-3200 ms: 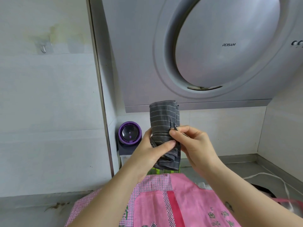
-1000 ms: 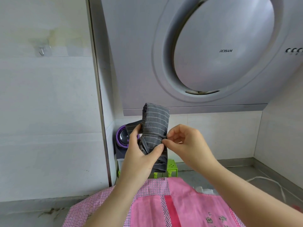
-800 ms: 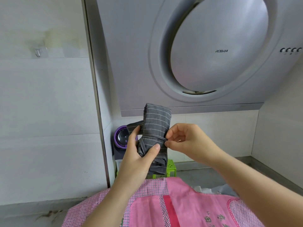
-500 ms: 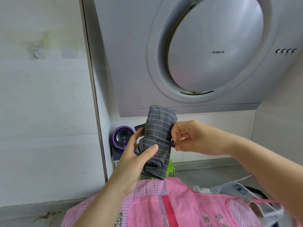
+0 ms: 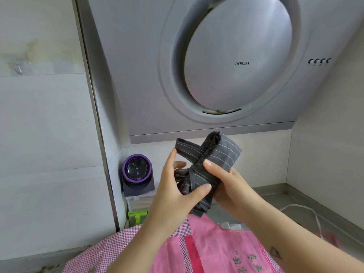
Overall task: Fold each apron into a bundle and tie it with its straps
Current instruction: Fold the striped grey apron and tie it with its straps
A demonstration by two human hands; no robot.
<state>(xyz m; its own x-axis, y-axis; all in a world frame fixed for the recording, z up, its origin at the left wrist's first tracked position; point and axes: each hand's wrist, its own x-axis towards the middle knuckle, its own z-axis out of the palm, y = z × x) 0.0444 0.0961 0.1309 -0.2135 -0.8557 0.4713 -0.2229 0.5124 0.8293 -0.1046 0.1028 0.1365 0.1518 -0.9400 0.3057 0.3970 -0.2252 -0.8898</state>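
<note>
Two hands held the gray apron bundle (image 5: 216, 154) under the hood (image 5: 236, 56). The left hand (image 5: 173, 196) gripped its lower end; the right hand (image 5: 230, 186) squeezed its middle.

You hold the apron bundle (image 5: 220, 154) up before you, your left grip (image 5: 173, 196) on its left, your right grip (image 5: 230, 186) on its right and beneath. Its strap (image 5: 189, 149) runs off upper left, over your left forefinger. The range hood (image 5: 216, 66) hangs behind and above. Back left, in the wall corner, a small appliance (image 5: 137, 174) sits on stacked boxes (image 5: 137, 203). Under your arms lies a second apron (image 5: 206, 249). A cord (image 5: 295, 205) lies on the desk (image 5: 285, 196), right.
</note>
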